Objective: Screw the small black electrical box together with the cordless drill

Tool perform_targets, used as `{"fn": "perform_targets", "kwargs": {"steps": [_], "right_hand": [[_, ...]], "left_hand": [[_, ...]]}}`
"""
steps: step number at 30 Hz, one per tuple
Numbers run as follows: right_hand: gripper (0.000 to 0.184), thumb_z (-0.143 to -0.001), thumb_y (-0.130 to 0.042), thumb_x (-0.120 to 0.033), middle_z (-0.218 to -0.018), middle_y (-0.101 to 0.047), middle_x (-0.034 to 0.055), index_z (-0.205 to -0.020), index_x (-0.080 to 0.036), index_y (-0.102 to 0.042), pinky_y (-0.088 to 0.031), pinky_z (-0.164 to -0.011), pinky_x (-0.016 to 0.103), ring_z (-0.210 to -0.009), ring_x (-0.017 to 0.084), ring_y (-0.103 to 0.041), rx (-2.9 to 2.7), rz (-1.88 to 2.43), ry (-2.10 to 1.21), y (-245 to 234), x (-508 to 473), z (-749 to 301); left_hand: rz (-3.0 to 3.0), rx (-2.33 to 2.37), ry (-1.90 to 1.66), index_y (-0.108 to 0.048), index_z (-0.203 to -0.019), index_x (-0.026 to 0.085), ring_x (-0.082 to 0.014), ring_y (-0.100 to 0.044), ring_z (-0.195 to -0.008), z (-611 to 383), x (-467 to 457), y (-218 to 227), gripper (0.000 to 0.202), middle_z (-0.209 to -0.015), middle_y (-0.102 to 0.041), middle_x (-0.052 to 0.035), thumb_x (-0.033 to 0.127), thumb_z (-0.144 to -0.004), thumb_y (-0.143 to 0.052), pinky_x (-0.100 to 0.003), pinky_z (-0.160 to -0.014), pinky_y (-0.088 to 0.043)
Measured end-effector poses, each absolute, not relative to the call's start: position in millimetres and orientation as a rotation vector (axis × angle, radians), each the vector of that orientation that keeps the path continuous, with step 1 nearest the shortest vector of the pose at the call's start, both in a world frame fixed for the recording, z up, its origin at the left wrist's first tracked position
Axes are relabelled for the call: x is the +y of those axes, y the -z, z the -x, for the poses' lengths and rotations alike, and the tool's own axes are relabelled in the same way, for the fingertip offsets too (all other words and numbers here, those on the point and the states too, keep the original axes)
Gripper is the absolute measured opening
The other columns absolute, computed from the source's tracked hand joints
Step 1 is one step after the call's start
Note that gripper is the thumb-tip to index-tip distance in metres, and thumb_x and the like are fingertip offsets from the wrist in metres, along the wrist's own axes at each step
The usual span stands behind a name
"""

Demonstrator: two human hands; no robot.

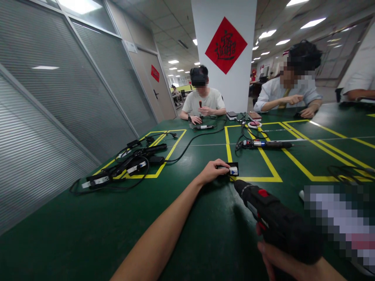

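My right hand [275, 251] is wrapped round the grip of a black cordless drill [275, 214] with red buttons. The drill's chuck points forward and left, toward the fingers of my left hand [215, 171]. Those fingers are closed on a small black block with a white label [233, 171], resting on the green table beside a yellow tape corner. The underside of the block is hidden by my fingers. Whether the drill's tip touches the block, I cannot tell.
Several black devices with cables [137, 162] lie at the left. A slim corded tool [263, 144] lies beyond the drill. Across the green table [187, 218] sit two people wearing headsets. A pixelated object [336, 222] is at the right.
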State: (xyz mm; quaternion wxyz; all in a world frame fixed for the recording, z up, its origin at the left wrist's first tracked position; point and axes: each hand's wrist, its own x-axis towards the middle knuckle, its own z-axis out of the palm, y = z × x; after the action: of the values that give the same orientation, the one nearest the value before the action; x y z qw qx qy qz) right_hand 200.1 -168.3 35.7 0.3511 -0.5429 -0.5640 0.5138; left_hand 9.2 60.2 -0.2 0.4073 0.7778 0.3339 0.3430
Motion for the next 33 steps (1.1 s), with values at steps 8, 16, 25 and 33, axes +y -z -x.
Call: {"fn": "perform_targets", "kwargs": {"steps": [8, 16, 25, 33], "right_hand": [[0.007, -0.068, -0.062, -0.025, -0.046, -0.063, -0.0032, -0.074, -0.029, -0.059, -0.054, -0.052, 0.036, -0.049, 0.026, -0.065, -1.372, 1.475, -1.432, -57.4, -168.9, -204.8], [0.003, -0.070, -0.061, -0.027, -0.044, -0.064, -0.0032, -0.072, -0.029, -0.059, -0.054, -0.044, 0.034, -0.046, 0.026, -0.065, -1.356, 1.487, -1.453, -56.4, -169.8, -202.0], [0.011, -0.073, -0.057, -0.020, -0.040, -0.059, -0.0042, -0.080, -0.026, -0.062, -0.053, -0.047, 0.033, -0.040, 0.022, -0.062, -1.407, 1.373, -1.401, -44.4, -168.2, -203.0], [0.012, -0.074, -0.055, -0.021, -0.042, -0.062, -0.0040, -0.083, -0.026, -0.060, -0.053, -0.044, 0.030, -0.042, 0.022, -0.062, -1.385, 1.374, -1.469, -45.4, -168.0, -204.4]], "left_hand": [[-1.953, 0.854, -0.858, -0.067, -0.093, 0.017, -0.0158, -0.054, -0.090, -9.3, 60.2, 0.3, 0.026, -0.097, -0.060, -0.0058, 0.030, -0.072, -0.062, -0.027, -0.082, -0.040], [-1.965, 0.828, -0.861, -0.067, -0.093, 0.017, -0.0155, -0.054, -0.090, -8.5, 60.7, 0.3, 0.026, -0.098, -0.060, -0.0056, 0.031, -0.072, -0.062, -0.026, -0.082, -0.040], [-1.964, 0.824, -0.855, -0.067, -0.094, 0.017, -0.0153, -0.054, -0.090, -8.4, 60.4, -0.4, 0.026, -0.098, -0.059, -0.0058, 0.031, -0.073, -0.062, -0.026, -0.082, -0.040], [-1.954, 0.854, -0.847, -0.067, -0.093, 0.016, -0.0152, -0.055, -0.089, -8.8, 60.7, 0.3, 0.027, -0.099, -0.060, -0.0060, 0.033, -0.072, -0.062, -0.025, -0.081, -0.041]]}}
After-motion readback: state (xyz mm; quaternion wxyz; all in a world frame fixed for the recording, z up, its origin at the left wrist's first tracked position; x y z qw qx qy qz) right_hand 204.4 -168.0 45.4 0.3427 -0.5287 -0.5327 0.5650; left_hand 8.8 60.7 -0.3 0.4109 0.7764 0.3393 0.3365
